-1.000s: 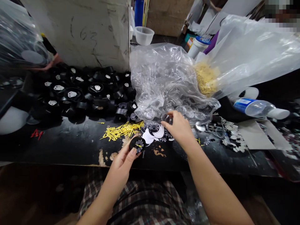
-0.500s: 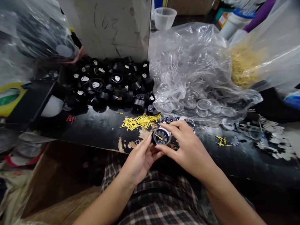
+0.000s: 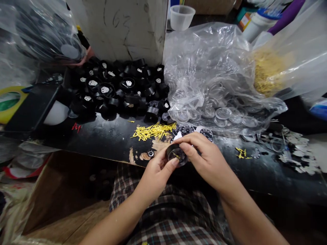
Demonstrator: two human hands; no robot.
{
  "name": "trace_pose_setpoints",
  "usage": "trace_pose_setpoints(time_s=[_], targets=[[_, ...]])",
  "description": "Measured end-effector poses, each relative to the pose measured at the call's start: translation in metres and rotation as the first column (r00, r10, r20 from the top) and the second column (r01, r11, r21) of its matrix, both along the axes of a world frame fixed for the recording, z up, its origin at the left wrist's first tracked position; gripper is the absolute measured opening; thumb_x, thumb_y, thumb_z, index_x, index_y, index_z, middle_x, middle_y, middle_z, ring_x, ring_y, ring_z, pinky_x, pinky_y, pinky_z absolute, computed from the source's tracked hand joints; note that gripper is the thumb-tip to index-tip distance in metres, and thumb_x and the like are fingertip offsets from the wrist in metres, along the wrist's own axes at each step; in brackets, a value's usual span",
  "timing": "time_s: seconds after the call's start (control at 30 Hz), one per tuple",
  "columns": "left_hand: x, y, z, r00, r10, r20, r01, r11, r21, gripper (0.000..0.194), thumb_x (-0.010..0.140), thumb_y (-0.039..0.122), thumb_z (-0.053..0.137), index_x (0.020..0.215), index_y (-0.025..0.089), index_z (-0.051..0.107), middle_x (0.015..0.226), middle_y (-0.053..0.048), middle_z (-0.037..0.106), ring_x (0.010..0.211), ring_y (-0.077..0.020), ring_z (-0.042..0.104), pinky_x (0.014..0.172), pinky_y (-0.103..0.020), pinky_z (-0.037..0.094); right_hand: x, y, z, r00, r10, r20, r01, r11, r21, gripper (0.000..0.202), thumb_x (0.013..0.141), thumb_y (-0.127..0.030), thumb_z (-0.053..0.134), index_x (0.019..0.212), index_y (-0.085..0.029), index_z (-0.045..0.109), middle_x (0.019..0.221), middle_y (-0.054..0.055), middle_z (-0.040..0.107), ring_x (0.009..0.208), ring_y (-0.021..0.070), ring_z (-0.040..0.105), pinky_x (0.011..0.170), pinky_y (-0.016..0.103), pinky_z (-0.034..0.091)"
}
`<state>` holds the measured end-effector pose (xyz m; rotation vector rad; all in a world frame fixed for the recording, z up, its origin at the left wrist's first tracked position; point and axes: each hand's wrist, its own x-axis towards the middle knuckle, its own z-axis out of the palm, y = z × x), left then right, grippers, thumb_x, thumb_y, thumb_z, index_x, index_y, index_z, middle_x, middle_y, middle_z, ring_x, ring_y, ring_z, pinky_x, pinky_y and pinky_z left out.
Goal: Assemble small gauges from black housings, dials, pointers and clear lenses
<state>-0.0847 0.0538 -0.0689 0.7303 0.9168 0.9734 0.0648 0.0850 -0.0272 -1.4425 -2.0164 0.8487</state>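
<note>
A round black dial gauge (image 3: 175,150) with a yellow pointer on its face is held between my two hands, tilted over the table's front edge. My left hand (image 3: 157,173) is closed around its left side, the thumb lying across the face. My right hand (image 3: 206,156) grips its right rim with thumb and fingers. The fingers partly hide the dial. Just beyond lie a heap of yellow pointers (image 3: 153,131) and several printed black dial discs (image 3: 187,129). A small ring-shaped piece (image 3: 150,153) sits left of the gauge.
Black gauge housings (image 3: 127,85) are piled at the back left. Clear plastic lenses spill from a plastic bag (image 3: 206,61) at the back right. White flat parts (image 3: 301,153) lie far right, near a few yellow pointers (image 3: 242,153). Red pointers (image 3: 76,127) lie left.
The gauge has been tilted, so its face now looks darker and its black side shows. My left thumb has moved onto the face, and my right fingers have closed in around the rim.
</note>
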Motion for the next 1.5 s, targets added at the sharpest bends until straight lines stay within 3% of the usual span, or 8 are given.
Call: trace_pose_setpoints(time_s=[0.27,0.47,0.53,0.63,0.9,1.07,1.3,1.5], targets=[[-0.001,-0.007,0.011,0.969,-0.083,-0.233,0.125,0.977,0.174,0.041,0.088,0.03,0.056,0.128,0.024,0.053,0.134,-0.003,0.058,0.127,-0.0229,0.049,0.108,-0.034,0.036,-0.025,-0.003,-0.009,0.988,-0.136,0.075,0.119,0.973,0.196,0.039,0.099,-0.032,0.026,0.064,-0.021,0.041,0.059,-0.002,0.046,0.059,0.0146,0.043,0.063,0.03,0.031],[-0.071,-0.045,-0.012,0.91,-0.061,-0.41,0.052,0.998,-0.034,0.041,0.085,0.038,0.058,0.124,0.025,0.057,0.128,-0.007,0.062,0.12,-0.0265,0.055,0.107,-0.041,0.037,-0.017,0.001,-0.013,0.987,0.087,-0.132,-0.1,0.99,-0.095,0.032,0.097,-0.042,0.037,0.082,-0.022,0.058,0.074,-0.001,0.062,0.07,0.0153,0.057,0.067,0.027,0.04],[-0.109,-0.066,-0.025,0.805,0.032,-0.593,-0.086,0.994,-0.064,0.04,0.085,0.04,0.056,0.122,0.025,0.059,0.124,-0.008,0.065,0.118,-0.0299,0.056,0.105,-0.049,0.037,-0.014,0.003,-0.016,0.99,0.027,-0.142,-0.048,0.988,-0.15,0.03,0.096,-0.043,0.038,0.088,-0.023,0.059,0.079,0.001,0.064,0.074,0.0165,0.059,0.067,0.028,0.041],[-0.145,-0.079,-0.03,0.421,0.272,-0.866,-0.233,0.954,0.186,0.035,0.081,0.035,0.062,0.115,0.025,0.063,0.129,-0.009,0.06,0.125,-0.0315,0.048,0.11,-0.051,0.028,-0.02,0.004,-0.019,0.995,0.012,-0.1,-0.029,0.985,-0.171,0.026,0.095,-0.041,0.042,0.085,-0.023,0.059,0.079,0.0,0.064,0.074,0.0175,0.06,0.068,0.029,0.042],[-0.12,0.058,0.016,0.184,0.621,-0.762,0.155,0.747,0.646,0.034,0.092,0.027,0.042,0.122,0.019,0.056,0.119,-0.012,0.062,0.114,-0.0243,0.054,0.101,-0.04,0.038,-0.035,-0.005,-0.017,0.972,0.226,-0.065,-0.232,0.965,-0.124,0.023,0.094,-0.034,0.042,0.083,-0.024,0.059,0.084,0.001,0.067,0.079,0.0191,0.062,0.071,0.032,0.045],[-0.103,0.133,0.024,0.173,0.627,-0.759,0.296,0.702,0.647,0.047,0.084,0.031,0.059,0.128,0.015,0.054,0.131,-0.015,0.057,0.123,-0.0293,0.045,0.108,-0.044,0.027,-0.028,-0.014,-0.022,0.981,0.191,-0.022,-0.192,0.962,-0.196,0.027,0.095,-0.036,0.04,0.08,-0.024,0.059,0.078,0.001,0.066,0.074,0.0186,0.062,0.067,0.032,0.046],[-0.095,0.147,0.016,0.158,0.609,-0.777,0.345,0.703,0.622,0.036,0.084,0.021,0.058,0.118,0.011,0.059,0.13,-0.02,0.055,0.121,-0.0311,0.05,0.104,-0.047,0.035,-0.036,-0.015,-0.02,0.982,0.178,-0.058,-0.186,0.962,-0.199,0.024,0.094,-0.032,0.042,0.08,-0.023,0.06,0.08,0.002,0.067,0.075,0.0188,0.062,0.068,0.032,0.046],[-0.094,0.127,0.034,0.44,0.646,-0.624,0.147,0.634,0.759,0.037,0.081,0.025,0.064,0.117,0.021,0.059,0.134,-0.011,0.055,0.13,-0.0264,0.043,0.113,-0.045,0.025,-0.014,-0.014,-0.018,0.991,0.119,-0.055,-0.127,0.975,-0.18,0.02,0.093,-0.029,0.046,0.082,-0.022,0.062,0.081,0.001,0.067,0.077,0.0172,0.061,0.072,0.03,0.045]])
